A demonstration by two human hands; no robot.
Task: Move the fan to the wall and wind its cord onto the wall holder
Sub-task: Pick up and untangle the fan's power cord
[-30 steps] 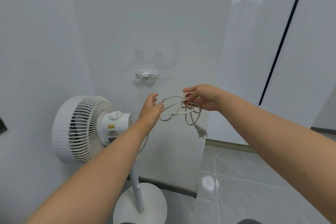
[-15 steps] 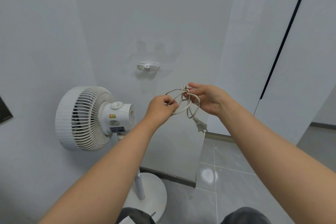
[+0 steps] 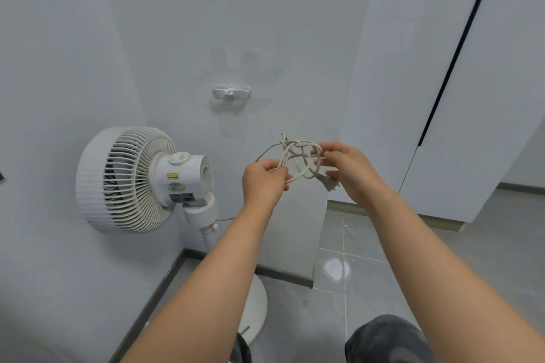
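White wall panels are noted; the fan (image 3: pixel 138 180) is stood against them, below the bare wall holder (image 3: pixel 231 92). The knotted cord (image 3: pixel 298 156) is pinched by the left hand (image 3: pixel 264 183) and the right hand (image 3: pixel 343 166), just under the holder. Untangling is judged to be in hand. Freed loops must next be lifted to the holder.

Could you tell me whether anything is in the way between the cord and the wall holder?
Nothing visible: only bare wall separates the cord, gripped by left hand and right hand, from the wall holder above.
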